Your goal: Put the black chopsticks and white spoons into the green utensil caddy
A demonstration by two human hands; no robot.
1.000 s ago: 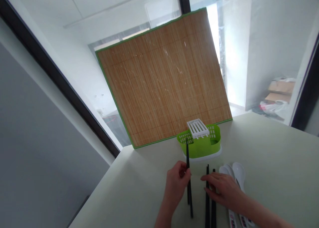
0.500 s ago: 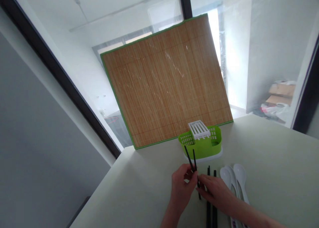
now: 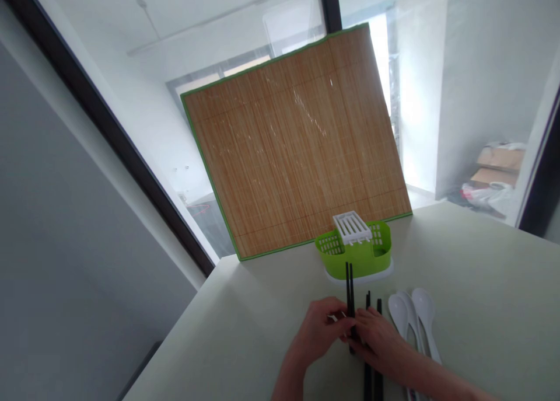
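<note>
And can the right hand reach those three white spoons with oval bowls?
Probably yes: the right hand is close beside the white spoons, and their bowls lie uncovered. It seems busy with the thin black chopsticks in the left hand, though, so it might need freeing first.

L hand (image 3: pixel 320 326) & R hand (image 3: pixel 380 338) curled, v. close (prob. touching)
</note>
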